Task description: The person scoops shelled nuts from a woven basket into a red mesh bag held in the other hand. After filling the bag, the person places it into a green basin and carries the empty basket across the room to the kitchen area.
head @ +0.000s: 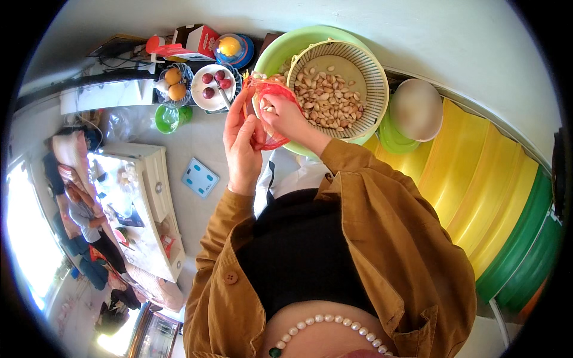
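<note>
My left hand (pixel 244 138) grips the side of a red mesh bag (pixel 278 91) near its opening. My right hand (pixel 282 116) is inside the mouth of the bag, its fingers closed on a few garlic cloves (pixel 267 106). Just right of the bag, a cream slatted basket (pixel 381 85) holds many unpeeled garlic cloves (pixel 329 96). The basket sits inside a large light-green plastic basin (pixel 273 49). How much the bag holds is hard to tell.
A white plate (pixel 203 100) with plums and a knife, a glass bowl of orange fruit (pixel 177 91) and a red box (pixel 203 42) stand at left. A green bin (pixel 168 120) and a scale (pixel 200 178) are on the floor. A person (pixel 85 219) sits at far left.
</note>
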Motion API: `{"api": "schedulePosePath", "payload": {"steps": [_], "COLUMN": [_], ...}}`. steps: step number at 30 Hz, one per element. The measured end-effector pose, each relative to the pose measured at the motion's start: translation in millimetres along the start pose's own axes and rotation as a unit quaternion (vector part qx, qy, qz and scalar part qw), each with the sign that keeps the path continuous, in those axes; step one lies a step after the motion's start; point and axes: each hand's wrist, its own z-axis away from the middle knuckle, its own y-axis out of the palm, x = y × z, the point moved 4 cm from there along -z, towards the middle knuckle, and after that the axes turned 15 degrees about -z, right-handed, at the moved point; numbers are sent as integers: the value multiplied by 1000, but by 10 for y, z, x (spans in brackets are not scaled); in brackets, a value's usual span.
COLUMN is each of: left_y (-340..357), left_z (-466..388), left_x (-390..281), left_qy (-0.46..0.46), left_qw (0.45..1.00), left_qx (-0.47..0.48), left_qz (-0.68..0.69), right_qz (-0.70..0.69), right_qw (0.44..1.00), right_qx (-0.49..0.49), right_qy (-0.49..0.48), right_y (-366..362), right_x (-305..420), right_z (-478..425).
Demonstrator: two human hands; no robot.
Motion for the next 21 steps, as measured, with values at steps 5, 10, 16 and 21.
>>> {"api": "schedulePosePath", "payload": {"steps": [5,10,16,21], "left_y": [-63,-105,-143,-152], "left_z": [-32,-19,-37,-16], "left_x": [37,65,81,65], "left_qy": [6,10,8,2], "left_qw": [1000,1000,1000,1000], "left_qx": [2,-5,-3,-12], "left_qz": [-8,-16,-4,-14], "right_qz": [-166,-278,232,302], "right_qw": [982,949,965,951], "right_qx": [87,-3,2,4], "right_qy": [8,145,120,62], "right_y": [-427,-1331,-1714,-1454], "right_x": [176,43,-1230,-1480], "right_z": [69,-64,-99,-63]}}
